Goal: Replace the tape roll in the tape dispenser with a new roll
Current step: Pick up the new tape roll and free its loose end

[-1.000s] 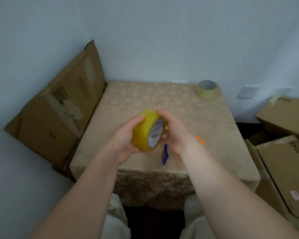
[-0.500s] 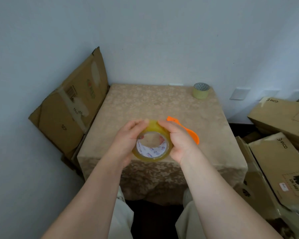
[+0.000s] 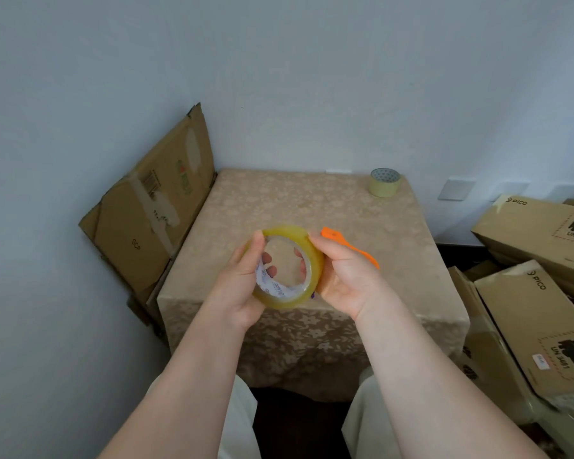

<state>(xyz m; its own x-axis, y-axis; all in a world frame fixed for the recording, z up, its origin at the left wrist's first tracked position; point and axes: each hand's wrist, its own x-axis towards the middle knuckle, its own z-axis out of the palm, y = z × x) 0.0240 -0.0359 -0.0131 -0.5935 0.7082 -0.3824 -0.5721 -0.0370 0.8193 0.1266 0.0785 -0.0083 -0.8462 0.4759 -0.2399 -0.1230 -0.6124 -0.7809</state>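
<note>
A yellow tape roll (image 3: 315, 260) with a white printed core is held above the front of the table, its hole facing me. My left hand (image 3: 242, 286) grips its left side, with fingers showing through the hole. My right hand (image 3: 345, 276) grips its right side, thumb on the top rim. Behind my right hand an orange part of the tape dispenser (image 3: 348, 243) sticks out; most of the dispenser is hidden. A second, paler tape roll (image 3: 384, 182) stands at the table's far right corner.
The small table (image 3: 279, 207) has a beige flowered cloth and stands against the wall. A flattened cardboard box (image 3: 153, 220) leans at its left. Stacked cardboard boxes (image 3: 537, 309) fill the floor at its right. My knees are under the front edge.
The yellow roll has turned from edge-on to hole-facing and tilted a little more. The orange dispenser part came into sight behind my right hand; the blue part seen earlier is hidden.
</note>
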